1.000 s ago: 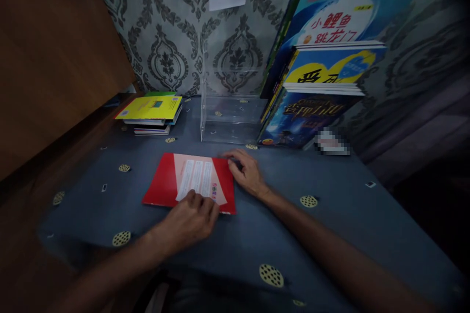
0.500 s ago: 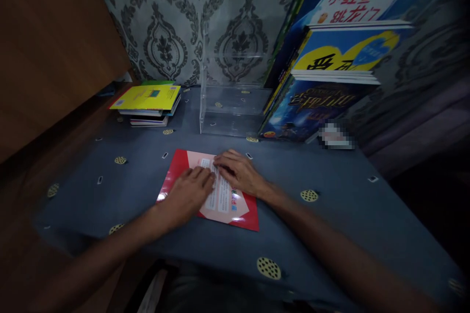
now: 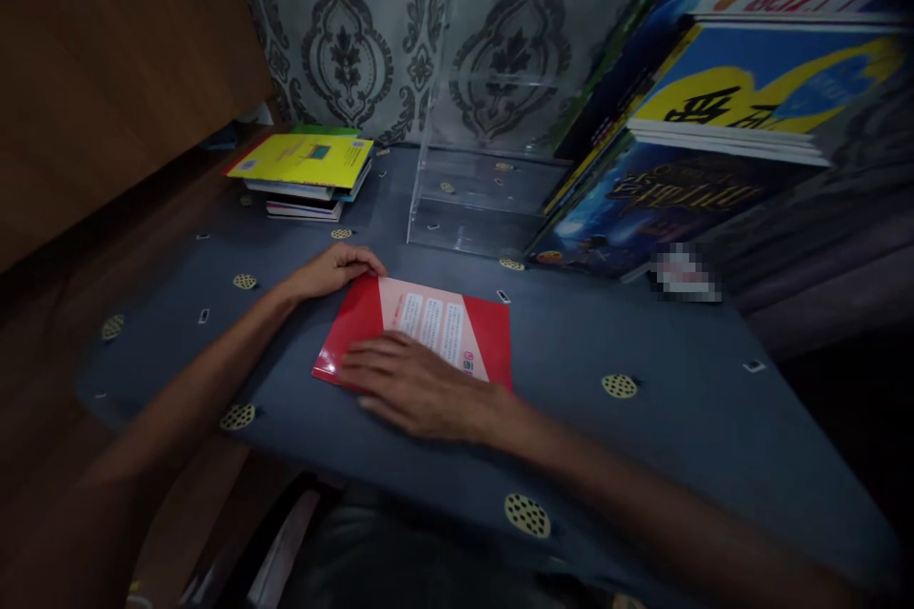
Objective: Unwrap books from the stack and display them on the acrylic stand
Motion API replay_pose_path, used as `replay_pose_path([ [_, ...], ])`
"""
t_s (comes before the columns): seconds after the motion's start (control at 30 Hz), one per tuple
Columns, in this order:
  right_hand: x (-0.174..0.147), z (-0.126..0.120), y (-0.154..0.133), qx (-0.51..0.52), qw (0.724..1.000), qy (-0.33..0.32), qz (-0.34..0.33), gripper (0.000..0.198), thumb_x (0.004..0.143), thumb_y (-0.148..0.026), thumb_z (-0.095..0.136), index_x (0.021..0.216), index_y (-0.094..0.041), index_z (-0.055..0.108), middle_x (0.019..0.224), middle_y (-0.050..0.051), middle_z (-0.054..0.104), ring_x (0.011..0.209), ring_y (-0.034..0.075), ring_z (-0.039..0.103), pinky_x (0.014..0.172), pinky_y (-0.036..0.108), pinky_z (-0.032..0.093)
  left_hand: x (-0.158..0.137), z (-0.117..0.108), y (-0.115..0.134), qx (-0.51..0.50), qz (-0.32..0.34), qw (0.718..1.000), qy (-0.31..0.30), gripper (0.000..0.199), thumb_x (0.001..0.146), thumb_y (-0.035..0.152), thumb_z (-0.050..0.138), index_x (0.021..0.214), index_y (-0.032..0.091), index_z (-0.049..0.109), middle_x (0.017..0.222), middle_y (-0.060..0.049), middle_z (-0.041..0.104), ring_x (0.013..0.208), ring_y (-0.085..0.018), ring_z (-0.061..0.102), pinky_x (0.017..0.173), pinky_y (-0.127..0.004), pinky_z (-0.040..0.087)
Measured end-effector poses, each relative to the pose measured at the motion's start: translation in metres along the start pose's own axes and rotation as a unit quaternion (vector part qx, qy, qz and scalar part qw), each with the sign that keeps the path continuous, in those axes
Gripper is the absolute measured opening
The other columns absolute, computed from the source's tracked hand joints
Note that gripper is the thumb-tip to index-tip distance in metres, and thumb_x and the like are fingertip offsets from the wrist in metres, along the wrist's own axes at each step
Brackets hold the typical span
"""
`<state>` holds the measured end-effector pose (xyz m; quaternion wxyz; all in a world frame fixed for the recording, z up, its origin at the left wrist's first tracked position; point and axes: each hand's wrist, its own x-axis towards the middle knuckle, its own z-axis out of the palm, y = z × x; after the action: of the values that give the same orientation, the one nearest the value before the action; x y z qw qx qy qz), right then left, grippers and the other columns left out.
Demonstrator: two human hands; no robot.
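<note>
A thin red and pink book [image 3: 428,314] lies flat on the cloth, printed with columns of small text. Across its near left part rests my right hand [image 3: 421,390], palm down with the fingers stretched out. My left hand [image 3: 337,270] is at the book's far left corner, its fingers extended along the far edge and touching it; the fingertips are partly hard to make out. The book's near edge is mostly covered by my right hand.
A stack of books with a yellow one on top [image 3: 307,160] sits at the back left. A clear acrylic rack [image 3: 471,200] stands by the patterned wall. Upright picture books [image 3: 657,200] fill its right side. A blurred-out small item [image 3: 685,273] is beside them.
Both hands have left the book's middle: the left to the far left corner, the right to the near left part. The book is turned slightly, and the view has shifted.
</note>
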<state>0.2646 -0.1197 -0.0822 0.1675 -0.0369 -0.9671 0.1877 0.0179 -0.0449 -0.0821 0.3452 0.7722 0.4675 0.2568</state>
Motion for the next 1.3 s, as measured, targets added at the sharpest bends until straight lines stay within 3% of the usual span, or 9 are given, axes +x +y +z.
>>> replay_pose_path([
  [0.1, 0.020, 0.012, -0.010, 0.015, 0.998, -0.061, -0.024, 0.043, 0.104, -0.037, 0.052, 0.140, -0.014, 0.055, 0.149, 0.013, 0.057, 0.144, 0.023, 0.045, 0.123, 0.046, 0.030, 0.000, 0.008, -0.008, -0.049, -0.010, 0.998, 0.042, 0.027, 0.090, 0.020, 0.050, 0.094, 0.015, 0.077, 0.092, -0.006, 0.077, 0.089, -0.016, 0.069, 0.087, -0.031, 0.054],
  [0.2, 0.032, 0.016, 0.002, 0.025, 0.997, -0.078, 0.000, 0.050, 0.104, -0.045, 0.049, 0.144, -0.015, 0.052, 0.154, 0.013, 0.052, 0.148, 0.022, 0.040, 0.126, 0.046, 0.024, -0.002, 0.011, -0.013, -0.097, -0.007, 0.994, 0.054, 0.026, 0.089, 0.023, 0.053, 0.094, 0.015, 0.077, 0.092, -0.007, 0.077, 0.088, -0.017, 0.070, 0.086, -0.030, 0.054],
  [0.37, 0.043, 0.014, 0.037, 0.001, 0.997, -0.049, 0.053, 0.049, 0.105, -0.043, 0.047, 0.143, -0.013, 0.054, 0.154, 0.015, 0.051, 0.147, 0.024, 0.043, 0.124, 0.046, 0.032, -0.003, 0.008, -0.017, -0.181, 0.000, 0.982, 0.061, 0.024, 0.088, 0.029, 0.058, 0.098, 0.015, 0.076, 0.091, -0.007, 0.078, 0.088, -0.019, 0.071, 0.087, -0.032, 0.055],
  [0.53, 0.040, 0.008, 0.058, -0.025, 0.994, -0.012, 0.108, 0.048, 0.103, -0.037, 0.051, 0.143, -0.010, 0.054, 0.155, 0.020, 0.048, 0.147, 0.027, 0.042, 0.123, 0.048, 0.034, -0.004, 0.010, -0.016, -0.187, -0.009, 0.979, 0.080, 0.028, 0.089, 0.036, 0.061, 0.104, 0.015, 0.074, 0.092, -0.008, 0.078, 0.090, -0.020, 0.072, 0.085, -0.031, 0.055],
  [0.77, -0.002, -0.003, 0.063, -0.025, 0.983, 0.002, 0.180, 0.054, 0.104, -0.040, 0.047, 0.151, -0.013, 0.046, 0.162, 0.017, 0.039, 0.153, 0.027, 0.031, 0.125, 0.051, 0.030, -0.008, 0.017, -0.014, -0.127, -0.012, 0.983, 0.133, 0.031, 0.090, 0.041, 0.059, 0.102, 0.016, 0.073, 0.090, -0.008, 0.078, 0.087, -0.021, 0.075, 0.088, -0.034, 0.056],
  [0.93, -0.042, -0.015, 0.059, -0.009, 0.972, 0.019, 0.233, 0.054, 0.104, -0.042, 0.047, 0.152, -0.016, 0.046, 0.162, 0.016, 0.039, 0.153, 0.028, 0.032, 0.125, 0.054, 0.029, -0.011, 0.018, -0.008, -0.085, -0.022, 0.986, 0.144, 0.034, 0.091, 0.045, 0.056, 0.103, 0.017, 0.072, 0.087, -0.008, 0.078, 0.087, -0.023, 0.076, 0.090, -0.037, 0.056],
  [1.13, -0.077, -0.024, 0.060, 0.043, 0.971, 0.072, 0.224, 0.047, 0.104, -0.035, 0.048, 0.146, -0.017, 0.053, 0.157, 0.016, 0.047, 0.151, 0.026, 0.036, 0.124, 0.053, 0.031, -0.014, 0.021, 0.001, -0.026, -0.025, 0.988, 0.151, 0.035, 0.093, 0.044, 0.050, 0.102, 0.018, 0.071, 0.089, -0.008, 0.079, 0.090, -0.024, 0.076, 0.092, -0.039, 0.056],
  [1.3, -0.092, -0.024, 0.066, 0.126, 0.954, 0.164, 0.215, 0.037, 0.103, -0.027, 0.046, 0.135, -0.023, 0.064, 0.145, 0.010, 0.061, 0.141, 0.024, 0.051, 0.118, 0.052, 0.041, -0.017, 0.021, 0.015, 0.176, 0.024, 0.973, 0.144, 0.035, 0.095, 0.032, 0.041, 0.105, 0.018, 0.071, 0.097, -0.009, 0.078, 0.095, -0.026, 0.074, 0.091, -0.041, 0.056],
])
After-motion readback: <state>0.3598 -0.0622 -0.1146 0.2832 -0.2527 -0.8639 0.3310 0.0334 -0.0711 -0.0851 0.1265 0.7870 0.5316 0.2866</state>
